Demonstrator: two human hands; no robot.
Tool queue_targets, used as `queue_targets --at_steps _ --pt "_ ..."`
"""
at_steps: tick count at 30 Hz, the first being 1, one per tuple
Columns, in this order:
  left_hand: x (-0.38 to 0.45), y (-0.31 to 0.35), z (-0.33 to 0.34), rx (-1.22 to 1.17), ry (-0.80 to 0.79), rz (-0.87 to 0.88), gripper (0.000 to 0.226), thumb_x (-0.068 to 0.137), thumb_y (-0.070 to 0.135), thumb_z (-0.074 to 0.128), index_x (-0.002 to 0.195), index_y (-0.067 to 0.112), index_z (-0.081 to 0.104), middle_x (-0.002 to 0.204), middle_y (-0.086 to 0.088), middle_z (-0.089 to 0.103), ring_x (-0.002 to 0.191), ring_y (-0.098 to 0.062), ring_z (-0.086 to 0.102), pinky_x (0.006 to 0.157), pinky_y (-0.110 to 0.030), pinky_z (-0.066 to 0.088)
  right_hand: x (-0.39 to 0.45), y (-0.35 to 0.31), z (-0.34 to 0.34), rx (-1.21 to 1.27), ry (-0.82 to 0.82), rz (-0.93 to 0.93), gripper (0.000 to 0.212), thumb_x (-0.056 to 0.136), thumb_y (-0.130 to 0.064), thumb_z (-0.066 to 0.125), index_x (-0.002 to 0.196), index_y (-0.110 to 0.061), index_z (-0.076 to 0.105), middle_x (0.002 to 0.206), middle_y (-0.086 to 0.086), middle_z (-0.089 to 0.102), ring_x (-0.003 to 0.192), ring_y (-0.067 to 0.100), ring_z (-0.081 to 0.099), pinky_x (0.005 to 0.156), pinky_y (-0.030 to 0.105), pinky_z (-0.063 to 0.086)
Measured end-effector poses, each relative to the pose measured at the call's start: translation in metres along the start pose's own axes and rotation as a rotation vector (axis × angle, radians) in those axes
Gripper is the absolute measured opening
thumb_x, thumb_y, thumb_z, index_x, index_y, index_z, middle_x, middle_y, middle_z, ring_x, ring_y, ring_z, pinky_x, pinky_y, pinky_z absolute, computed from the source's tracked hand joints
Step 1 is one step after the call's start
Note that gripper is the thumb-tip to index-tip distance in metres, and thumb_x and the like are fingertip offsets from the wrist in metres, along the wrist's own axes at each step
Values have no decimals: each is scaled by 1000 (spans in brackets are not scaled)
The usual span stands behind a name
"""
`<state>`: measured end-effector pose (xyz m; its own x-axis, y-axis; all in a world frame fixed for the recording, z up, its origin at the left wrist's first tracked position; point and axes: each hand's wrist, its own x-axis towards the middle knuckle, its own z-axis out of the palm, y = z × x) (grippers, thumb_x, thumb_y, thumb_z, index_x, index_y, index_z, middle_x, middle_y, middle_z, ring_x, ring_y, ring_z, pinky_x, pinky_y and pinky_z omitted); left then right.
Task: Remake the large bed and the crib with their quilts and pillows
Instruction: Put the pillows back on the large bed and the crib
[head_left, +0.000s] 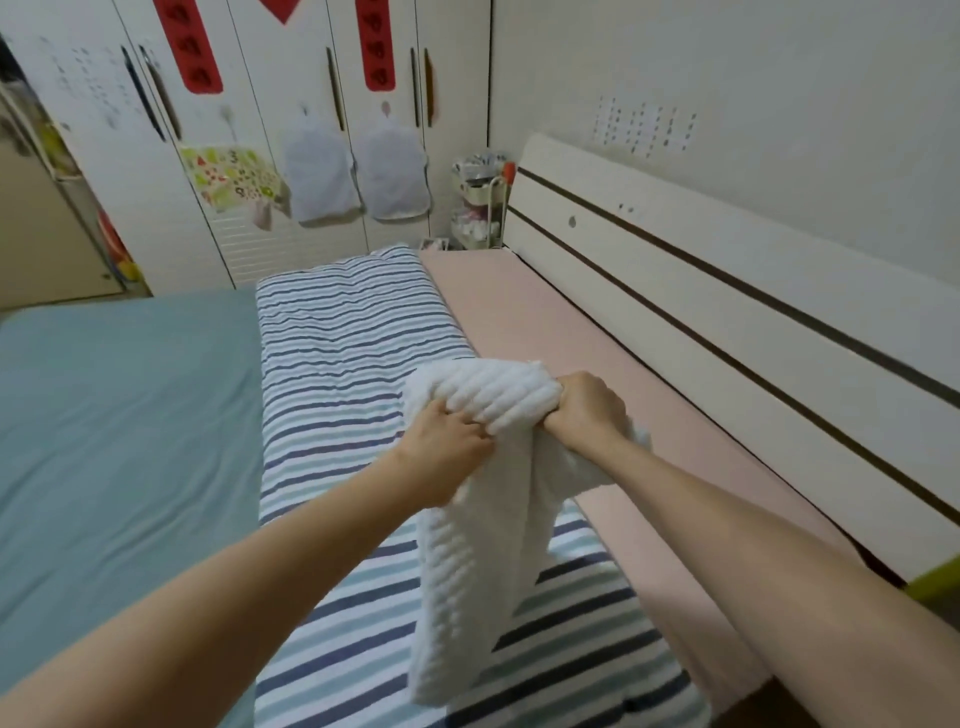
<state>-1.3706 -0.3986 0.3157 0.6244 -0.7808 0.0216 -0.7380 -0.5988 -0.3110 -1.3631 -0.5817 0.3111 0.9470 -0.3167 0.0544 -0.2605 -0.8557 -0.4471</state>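
Both hands, left hand (447, 449) and right hand (587, 408), clamped a white blanket (483, 499) above the striped quilt (343, 332); wardrobe (249, 130) at eleven o'clock, its banner writing unreadable.

A white, ribbed, fluffy blanket (483, 499) is hanging in the air above the bed, bunched at its top edge and draping downward in loose folds, its lower end reaching toward the striped bedding beneath. A long quilt striped in navy, pale teal and white (358, 343) is lying flat and lengthwise along the mattress, slightly wrinkled, running from the near edge to the far end. A smooth teal sheet (119, 415) is covering the mattress just beside the striped quilt on one side, while a flat pale pink padded strip (519, 317) is lying on the other, against the cream headboard with dark lines (727, 291).
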Motion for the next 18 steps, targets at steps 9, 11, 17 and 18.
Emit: queue_targets --at_steps 9,11,17,18 --pt "75 3 -16 -376 -3 -501 137 54 71 75 151 23 -9 155 -7 25 147 -27 11 117 -51 -1 29 22 -49 -106 162 -61 36 94 -40 43 81 -15 64 92 9 69 84 32 61 71 32 47" --pt "111 17 -26 -413 9 -507 115 64 58 75 149 20 7 133 -8 55 131 -27 44 115 -51 13 46 41 -65 -106 212 -49 38 96 -42 41 81 -15 64 91 9 68 80 30 59 67 30 42" --pt "215 47 -72 -144 227 -381 22 81 11 55 102 19 51 101 -5 65 93 -29 61 71 -34 37 103 127 -111 -144 267 -48 33 94 -40 41 82 -17 62 85 7 66 78 29 59 63 28 38" --pt "236 55 -74 -128 229 -365 24 81 8 55 103 18 52 101 -5 64 95 -28 61 71 -34 38 116 146 -116 -173 274 -67 26 92 -34 44 80 -18 60 84 7 66 78 28 59 62 28 38"
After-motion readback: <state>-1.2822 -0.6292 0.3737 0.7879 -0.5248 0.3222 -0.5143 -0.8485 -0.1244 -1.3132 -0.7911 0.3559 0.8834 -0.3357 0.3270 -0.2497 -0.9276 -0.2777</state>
